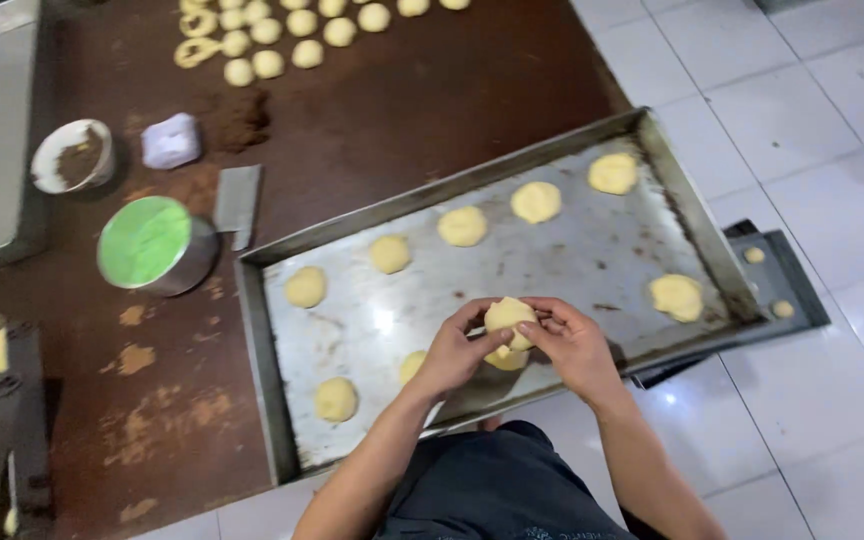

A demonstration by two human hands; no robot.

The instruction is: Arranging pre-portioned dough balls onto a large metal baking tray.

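**Both hands cupped a dough ball over the baking tray**

At the lower centre of the frame, the left hand (455,352) and the right hand (574,345) met around one pale dough ball (508,315), fingers of both curled closed on it from either side, held just above the near edge of the metal baking tray (592,250). Another dough piece (507,358) sat on the tray directly beneath the hands. Flattened dough rounds (463,226) lay spaced across the tray (one row ran diagonally toward the upper right). Left of the tray, on the brown table (372,110), stood a round tin with a green top (147,243), touching a metal scraper (237,203). Beyond them were a white bowl of brown powder (73,155) and a small whitish packet (171,140). At the top of the frame, rows of small dough balls (282,40) rested on the table.
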